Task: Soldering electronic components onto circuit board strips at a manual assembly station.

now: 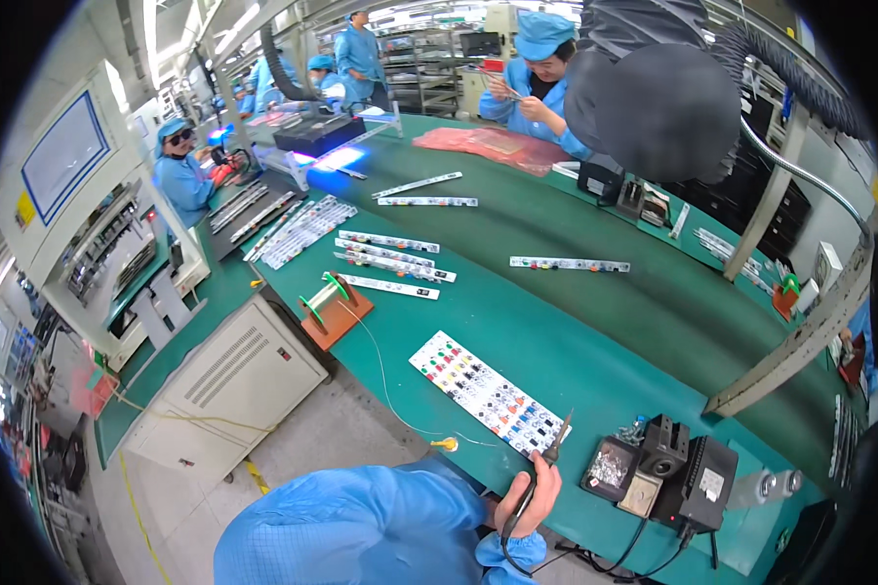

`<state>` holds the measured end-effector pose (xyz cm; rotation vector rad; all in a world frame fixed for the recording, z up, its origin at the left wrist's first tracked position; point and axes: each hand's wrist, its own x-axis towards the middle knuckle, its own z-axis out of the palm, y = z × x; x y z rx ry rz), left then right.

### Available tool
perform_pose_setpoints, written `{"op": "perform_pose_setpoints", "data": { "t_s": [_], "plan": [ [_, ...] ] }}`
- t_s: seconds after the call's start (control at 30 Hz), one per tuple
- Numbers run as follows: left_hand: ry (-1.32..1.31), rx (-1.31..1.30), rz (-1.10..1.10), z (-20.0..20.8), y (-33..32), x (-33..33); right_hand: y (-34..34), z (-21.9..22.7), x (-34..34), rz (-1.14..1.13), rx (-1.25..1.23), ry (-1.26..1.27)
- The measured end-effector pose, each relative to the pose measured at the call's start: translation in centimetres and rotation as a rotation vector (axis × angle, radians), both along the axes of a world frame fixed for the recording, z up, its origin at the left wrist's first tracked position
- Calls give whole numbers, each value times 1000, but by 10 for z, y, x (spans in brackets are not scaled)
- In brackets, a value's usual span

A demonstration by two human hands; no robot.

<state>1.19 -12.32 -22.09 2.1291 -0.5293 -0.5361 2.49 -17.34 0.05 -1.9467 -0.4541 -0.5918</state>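
Note:
My right hand [532, 499] is closed around the handle of a soldering iron [553, 450], whose tip points up and away from me. It is at the near end of a white circuit board panel [483, 390] lying on the green bench mat. Rows of small red, yellow, black, orange and blue components cover the panel. Thin solder wire [384, 375] trails from a spool [324, 296] on a brown stand [339, 317] toward the bench edge beside the panel. My left arm's blue sleeve [361, 517] crosses the lower edge; the left hand is hidden.
Right of my hand are a black soldering station [698, 486], a tray of small metal parts [610, 468] and a sponge holder [640, 494]. Board strips [385, 255] lie farther up the bench. A yellow plug [444, 444] sits at the near edge. A co-worker [541, 83] works opposite.

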Motion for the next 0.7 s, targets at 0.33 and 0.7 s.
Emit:
{"op": "perform_pose_setpoints", "data": {
  "t_s": [0.33,0.7],
  "plan": [
    [237,-468,-230,193,93,-101,11,1,-13,-125,34,55],
    [-701,-71,409,250,162,-31,8,-18,-1,-117,213,71]
  ]
}}
